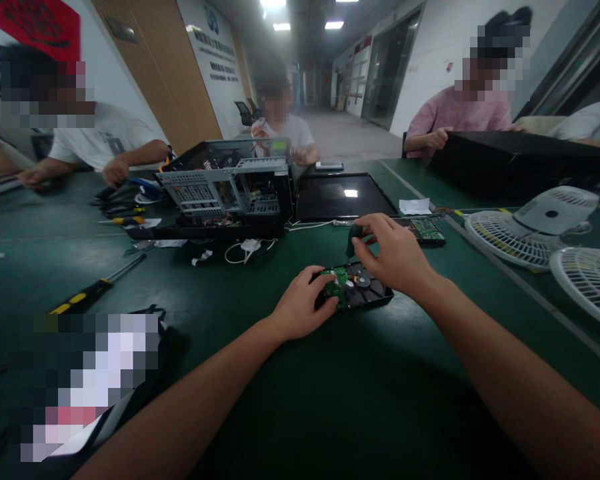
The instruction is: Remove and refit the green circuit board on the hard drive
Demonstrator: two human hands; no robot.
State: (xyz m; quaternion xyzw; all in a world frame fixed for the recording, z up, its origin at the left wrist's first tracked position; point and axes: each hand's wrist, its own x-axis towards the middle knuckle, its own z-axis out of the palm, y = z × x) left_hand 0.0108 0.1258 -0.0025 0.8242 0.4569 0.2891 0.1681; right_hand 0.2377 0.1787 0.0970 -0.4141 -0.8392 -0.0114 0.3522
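A black hard drive (375,291) with a green circuit board (336,283) on its left part lies on the green table, in front of me. My left hand (307,301) grips the drive's left end, thumb and fingers on the board. My right hand (393,253) pinches a small dark green screwdriver (351,241), held upright with its tip down at the drive, near the board's edge. The exact spot under the tip is too small to tell.
An opened computer case (225,193) stands behind, left of a flat black panel (345,195). White fan grilles (505,237) lie right, a yellow-black screwdriver (87,293) left. Another circuit board (427,231) lies beyond my right hand. Several people sit around the table (260,413).
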